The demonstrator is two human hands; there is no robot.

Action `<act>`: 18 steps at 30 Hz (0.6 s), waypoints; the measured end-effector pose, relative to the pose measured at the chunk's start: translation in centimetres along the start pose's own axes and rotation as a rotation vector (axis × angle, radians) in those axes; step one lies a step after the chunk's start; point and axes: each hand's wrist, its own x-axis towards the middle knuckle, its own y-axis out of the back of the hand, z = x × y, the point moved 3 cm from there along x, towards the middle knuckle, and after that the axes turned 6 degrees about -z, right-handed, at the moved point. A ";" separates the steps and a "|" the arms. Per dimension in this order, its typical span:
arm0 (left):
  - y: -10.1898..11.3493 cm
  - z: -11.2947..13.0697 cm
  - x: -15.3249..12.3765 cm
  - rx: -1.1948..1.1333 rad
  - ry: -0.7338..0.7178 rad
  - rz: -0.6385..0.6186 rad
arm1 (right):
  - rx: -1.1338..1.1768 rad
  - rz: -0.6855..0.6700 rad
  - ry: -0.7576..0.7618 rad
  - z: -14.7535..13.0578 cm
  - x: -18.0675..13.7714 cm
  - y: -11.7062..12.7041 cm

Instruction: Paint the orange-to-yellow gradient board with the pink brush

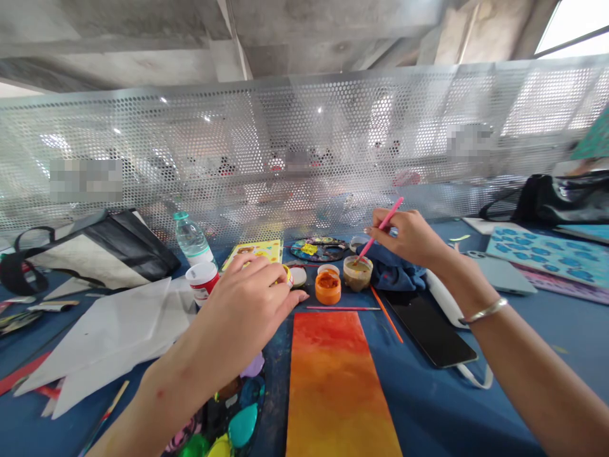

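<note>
My right hand (409,238) is closed around a pink paintbrush (383,225) whose tip dips into a small cup of murky water (358,273). My left hand (247,298) curls over a yellow-lidded paint jar (287,274), fingers bent around it. Between them stands an open orange paint jar (328,287). In front of me lies a long strip painted red fading to orange and yellow (335,387). Under my left forearm sits a paint palette (233,425) with green, teal and yellow blobs.
A water bottle (191,238), a red-labelled white jar (202,279) and white paper sheets (109,336) lie left. A dark phone (431,330), blue cloth (394,273), two loose brushes (342,308), a round palette (318,249) and blue-patterned artwork (547,254) lie right. A perforated metal screen (304,146) stands behind.
</note>
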 end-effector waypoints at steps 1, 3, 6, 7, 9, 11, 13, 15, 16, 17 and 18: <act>0.0 0.0 0.0 -0.002 -0.001 0.000 | -0.011 -0.018 -0.003 0.0 0.0 0.0; 0.0 0.0 0.0 -0.002 -0.002 -0.001 | -0.028 -0.070 -0.001 0.1 0.1 -0.4; 0.0 0.0 0.0 -0.001 0.001 -0.006 | -0.038 -0.148 0.012 0.1 0.1 -1.1; 0.0 0.0 0.0 -0.001 0.003 -0.007 | -0.039 -0.167 0.018 0.0 0.1 -1.3; 0.1 0.0 0.0 0.000 0.005 -0.008 | -0.041 -0.197 0.029 -0.1 0.1 -1.5; 0.2 0.0 0.0 -0.008 0.007 -0.008 | -0.043 -0.221 0.040 -0.4 0.1 -1.5; 0.2 0.0 0.0 -0.019 0.010 -0.005 | -0.046 -0.236 0.047 -0.7 0.0 -1.3; 0.1 0.0 0.0 -0.023 0.008 -0.005 | -0.050 -0.242 0.052 -0.9 -0.1 -1.2; 0.1 0.0 0.0 -0.020 0.006 -0.005 | -0.051 -0.243 0.053 -1.0 -0.1 -1.1; 0.1 0.0 0.0 -0.013 0.004 -0.004 | -0.053 -0.244 0.055 -1.1 -0.2 -1.0; 0.0 0.0 0.0 -0.008 0.002 -0.005 | -0.053 -0.245 0.056 -1.2 -0.2 -1.0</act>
